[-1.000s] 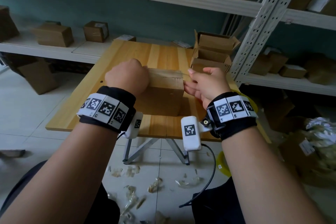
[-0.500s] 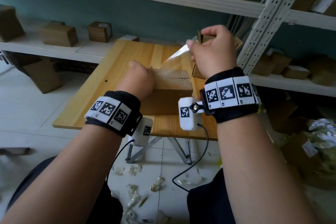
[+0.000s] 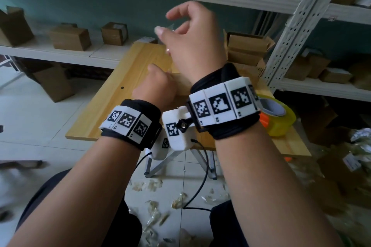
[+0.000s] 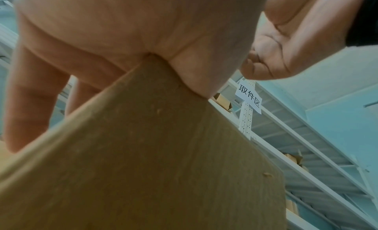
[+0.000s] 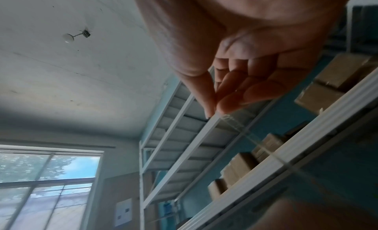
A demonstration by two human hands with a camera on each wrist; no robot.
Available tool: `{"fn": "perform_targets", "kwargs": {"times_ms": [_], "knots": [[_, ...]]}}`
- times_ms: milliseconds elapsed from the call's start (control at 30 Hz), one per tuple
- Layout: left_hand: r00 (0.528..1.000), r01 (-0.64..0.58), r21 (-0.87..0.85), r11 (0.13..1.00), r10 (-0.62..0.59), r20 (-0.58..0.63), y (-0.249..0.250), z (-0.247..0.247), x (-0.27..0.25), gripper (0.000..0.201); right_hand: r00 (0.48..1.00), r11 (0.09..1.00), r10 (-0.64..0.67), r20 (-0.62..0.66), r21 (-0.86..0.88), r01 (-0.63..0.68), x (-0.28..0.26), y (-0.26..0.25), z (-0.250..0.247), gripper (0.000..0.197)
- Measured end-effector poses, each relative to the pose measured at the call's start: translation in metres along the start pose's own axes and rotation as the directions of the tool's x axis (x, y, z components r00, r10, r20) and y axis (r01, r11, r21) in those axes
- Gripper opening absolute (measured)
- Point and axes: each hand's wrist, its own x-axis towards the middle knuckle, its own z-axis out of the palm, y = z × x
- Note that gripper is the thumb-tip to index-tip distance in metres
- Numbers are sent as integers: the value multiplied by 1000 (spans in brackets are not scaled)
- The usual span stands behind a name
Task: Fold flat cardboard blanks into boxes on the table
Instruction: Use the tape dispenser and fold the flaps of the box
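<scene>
Right now the left hand (image 3: 154,88) presses down on the cardboard box (image 4: 143,160) sitting on the wooden table (image 3: 112,94), palm over the top corner with fingers draped over the far side, while the right hand (image 3: 192,40), raised above it, pinches the end of a clear tape strip (image 5: 235,125) between thumb and fingertips. My read: this is sealing the seam, so keep the strip taut and straight, lower it centred on the flap join, and hold the box firm so the flaps don't spring. Tape dispenser (image 3: 275,118) sits at the table's right edge; keep the strip from curling back onto itself.
</scene>
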Motion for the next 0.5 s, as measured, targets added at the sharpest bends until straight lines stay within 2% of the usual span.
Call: {"fn": "perform_targets", "kwargs": {"times_ms": [33,133,200,267,333,400,500], "knots": [[999,1,23,1000,0,-46,0,1,4,58,1000,1000,-5,-23,-21,5,2,4,-7,22],[998,28,99,995,-22,-62,7,3,4,56,996,994,29,-84,-99,-38,8,23,-37,24],[998,40,121,992,-33,-56,8,2,2,55,990,983,92,-103,-148,-106,12,42,-55,29],[998,36,128,991,-28,-60,7,2,3,53,974,958,201,-104,-186,-217,13,62,-68,43],[998,53,112,992,-47,-52,6,4,7,50,929,913,359,-84,-177,-369,12,80,-74,64],[996,75,89,993,-72,-45,6,5,9,48,872,858,487,-48,-161,-488,7,93,-72,77],[997,53,142,988,-45,-60,8,3,9,49,824,818,566,-12,-121,-563,2,103,-62,84]]}}
